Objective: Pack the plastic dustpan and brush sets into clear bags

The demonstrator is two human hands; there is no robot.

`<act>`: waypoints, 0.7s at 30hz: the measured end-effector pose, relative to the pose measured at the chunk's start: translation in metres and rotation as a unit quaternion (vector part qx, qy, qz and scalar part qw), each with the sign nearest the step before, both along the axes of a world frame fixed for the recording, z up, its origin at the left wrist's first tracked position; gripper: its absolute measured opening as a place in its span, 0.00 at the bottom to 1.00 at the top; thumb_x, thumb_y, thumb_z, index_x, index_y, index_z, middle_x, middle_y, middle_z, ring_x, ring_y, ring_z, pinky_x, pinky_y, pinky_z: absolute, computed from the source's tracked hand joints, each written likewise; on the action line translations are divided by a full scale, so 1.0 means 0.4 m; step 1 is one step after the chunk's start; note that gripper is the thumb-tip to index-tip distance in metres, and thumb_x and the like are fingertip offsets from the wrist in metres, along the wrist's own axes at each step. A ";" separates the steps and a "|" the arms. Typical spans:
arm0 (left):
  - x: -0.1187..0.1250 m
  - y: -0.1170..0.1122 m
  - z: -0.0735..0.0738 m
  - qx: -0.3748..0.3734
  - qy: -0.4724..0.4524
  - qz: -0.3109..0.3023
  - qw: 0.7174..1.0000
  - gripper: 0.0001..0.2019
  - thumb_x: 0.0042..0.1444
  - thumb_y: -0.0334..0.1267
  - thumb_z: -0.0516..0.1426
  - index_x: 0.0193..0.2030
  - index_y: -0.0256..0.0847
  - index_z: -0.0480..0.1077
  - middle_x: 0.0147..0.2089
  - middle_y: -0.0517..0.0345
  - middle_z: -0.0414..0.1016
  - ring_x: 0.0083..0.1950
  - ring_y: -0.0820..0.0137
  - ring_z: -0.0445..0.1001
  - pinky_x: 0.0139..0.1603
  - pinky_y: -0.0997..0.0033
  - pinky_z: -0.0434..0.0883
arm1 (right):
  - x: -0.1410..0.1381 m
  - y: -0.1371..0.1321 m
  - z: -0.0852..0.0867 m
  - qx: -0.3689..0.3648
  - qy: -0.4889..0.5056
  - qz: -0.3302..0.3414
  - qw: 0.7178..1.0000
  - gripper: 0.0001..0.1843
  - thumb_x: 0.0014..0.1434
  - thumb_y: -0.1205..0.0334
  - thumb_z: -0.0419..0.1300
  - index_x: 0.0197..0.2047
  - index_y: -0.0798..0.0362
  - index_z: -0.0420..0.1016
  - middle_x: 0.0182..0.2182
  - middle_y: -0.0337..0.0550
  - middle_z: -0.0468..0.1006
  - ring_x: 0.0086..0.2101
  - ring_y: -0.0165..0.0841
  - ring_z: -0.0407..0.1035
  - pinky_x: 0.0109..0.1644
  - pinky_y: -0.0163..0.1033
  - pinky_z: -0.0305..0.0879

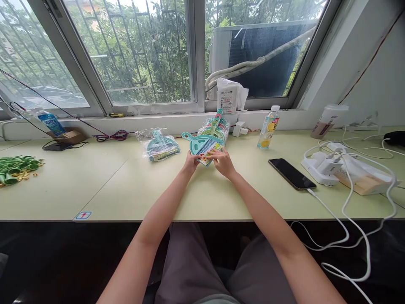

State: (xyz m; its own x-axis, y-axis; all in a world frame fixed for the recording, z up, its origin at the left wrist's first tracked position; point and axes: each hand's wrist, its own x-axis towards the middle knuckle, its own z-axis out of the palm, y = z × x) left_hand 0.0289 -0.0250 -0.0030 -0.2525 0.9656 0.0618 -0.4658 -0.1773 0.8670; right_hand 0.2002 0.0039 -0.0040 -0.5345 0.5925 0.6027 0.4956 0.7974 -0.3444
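Note:
Both my hands reach to a stack of packaged teal mini dustpan-and-brush sets (pixel 211 134) in clear bags, in the middle of the pale green table (pixel 104 185). My left hand (pixel 190 162) pinches the near edge of the top package (pixel 202 146), fingers closed on its colourful label card. My right hand (pixel 224 161) grips the same package's near edge from the right, fingers curled over it. A separate bagged set (pixel 159 145) lies to the left of the stack, apart from both hands.
A black phone (pixel 291 173) on a white cable lies right of my hands, then a white power strip (pixel 320 169) with tangled cords. A yellow drink bottle (pixel 268 127), a white packet (pixel 228 96), a blue bottle (pixel 50 122) and green rings (pixel 15 166) sit around.

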 end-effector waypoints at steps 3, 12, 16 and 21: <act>-0.001 0.002 0.000 -0.010 -0.004 0.015 1.000 0.28 0.37 0.19 0.59 0.48 0.40 0.64 0.43 0.55 0.76 0.44 0.66 0.77 0.44 0.69 0.75 | -0.006 0.008 -0.009 -0.031 0.019 -0.016 0.999 0.24 0.63 0.72 0.48 0.51 0.42 0.79 0.61 0.38 0.72 0.66 0.40 0.58 0.71 0.65 0.34; 0.002 0.009 0.002 -0.026 -0.002 0.034 0.999 0.28 0.38 0.21 0.62 0.48 0.40 0.62 0.45 0.54 0.75 0.48 0.63 0.77 0.50 0.62 0.76 | -0.020 0.013 -0.016 -0.113 0.151 -0.079 0.979 0.19 0.61 0.63 0.56 0.55 0.42 0.76 0.67 0.42 0.62 0.68 0.46 0.50 0.70 0.65 0.42; 0.004 0.005 0.007 -0.014 0.009 0.010 1.000 0.32 0.37 0.22 0.64 0.51 0.40 0.61 0.48 0.51 0.75 0.52 0.59 0.76 0.54 0.58 0.75 | -0.013 0.028 -0.014 -0.303 0.367 -0.058 0.878 0.36 0.58 0.56 0.63 0.67 0.46 0.56 0.68 0.50 0.58 0.65 0.44 0.58 0.66 0.55 0.59; -0.002 -0.013 0.016 0.002 0.060 -0.056 0.997 0.38 0.40 0.27 0.66 0.60 0.43 0.60 0.52 0.50 0.74 0.53 0.59 0.75 0.56 0.54 0.73 | -0.008 0.040 -0.021 -0.531 0.443 0.078 0.718 0.17 0.55 0.67 0.66 0.47 0.50 0.69 0.45 0.44 0.81 0.40 0.35 0.78 0.52 0.47 0.75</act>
